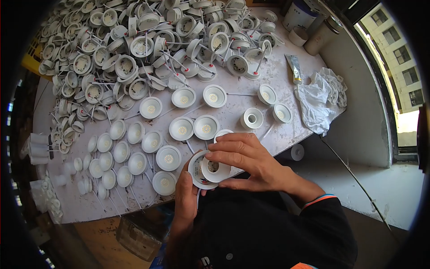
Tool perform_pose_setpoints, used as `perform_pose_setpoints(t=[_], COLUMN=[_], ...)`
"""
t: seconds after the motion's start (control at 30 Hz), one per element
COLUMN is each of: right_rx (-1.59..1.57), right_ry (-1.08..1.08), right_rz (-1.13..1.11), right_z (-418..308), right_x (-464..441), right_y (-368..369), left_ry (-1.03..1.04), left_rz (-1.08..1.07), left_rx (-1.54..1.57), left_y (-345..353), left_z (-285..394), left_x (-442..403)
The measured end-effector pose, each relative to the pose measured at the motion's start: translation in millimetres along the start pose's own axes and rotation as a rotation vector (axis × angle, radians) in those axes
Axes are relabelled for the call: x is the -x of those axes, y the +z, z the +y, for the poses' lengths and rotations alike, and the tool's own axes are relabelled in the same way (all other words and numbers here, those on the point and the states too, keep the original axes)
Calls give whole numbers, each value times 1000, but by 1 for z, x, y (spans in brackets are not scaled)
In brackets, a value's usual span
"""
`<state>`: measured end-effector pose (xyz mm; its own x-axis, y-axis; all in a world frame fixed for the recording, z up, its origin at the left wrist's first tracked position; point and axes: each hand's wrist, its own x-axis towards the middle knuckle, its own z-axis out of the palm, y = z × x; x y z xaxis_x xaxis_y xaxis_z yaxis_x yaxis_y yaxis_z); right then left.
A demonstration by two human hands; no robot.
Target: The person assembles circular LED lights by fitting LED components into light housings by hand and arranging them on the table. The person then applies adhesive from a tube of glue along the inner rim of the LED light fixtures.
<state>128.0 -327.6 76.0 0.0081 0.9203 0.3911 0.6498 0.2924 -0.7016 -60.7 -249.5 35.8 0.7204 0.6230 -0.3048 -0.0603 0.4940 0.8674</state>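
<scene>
While the left hand [183, 190] clasps a white lamp housing [194, 171] beside the bench's [278, 78] near edge, the right hand [247, 162] pinches a smaller white cup [225, 174] over it, apparently joining them; that calls for level seating, wires [204, 181] clear. Fingers hide their contact. Towards the far edge, heaped housings [125, 67] overlap, cut off above.
</scene>
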Motion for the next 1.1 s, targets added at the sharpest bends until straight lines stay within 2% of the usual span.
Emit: perform_pose_setpoints(t=[0.13,0.37,0.57,0.63,0.83,0.97,1.03,1.1], right_rx=[-2,-56,-315,-461,-572,-726,-858,-888], right_ry=[-13,-15,209,474,597,568,680,699], right_rz=[-122,-113,124,86,89,182,105,93], right_z=[-4,3,-2,-6,-11,-2,-5,-4], right_x=[-4,4,18,19,18,25,23,23], right_y=[9,20,30,32,37,55,50,50], left_ry=[57,61,55,71,111,158,187,180], left_rz=[-21,2,31,-24,-36,-41,-22,-6], left_rx=[-81,-87,-38,-64,-175,-202,-219,-214], left_y=[-1,-1,0,-4,9,9,10,11], left_z=[1,2,4,2,13,8,6,6], left_x=[4,9,10,10,12,11,12,11])
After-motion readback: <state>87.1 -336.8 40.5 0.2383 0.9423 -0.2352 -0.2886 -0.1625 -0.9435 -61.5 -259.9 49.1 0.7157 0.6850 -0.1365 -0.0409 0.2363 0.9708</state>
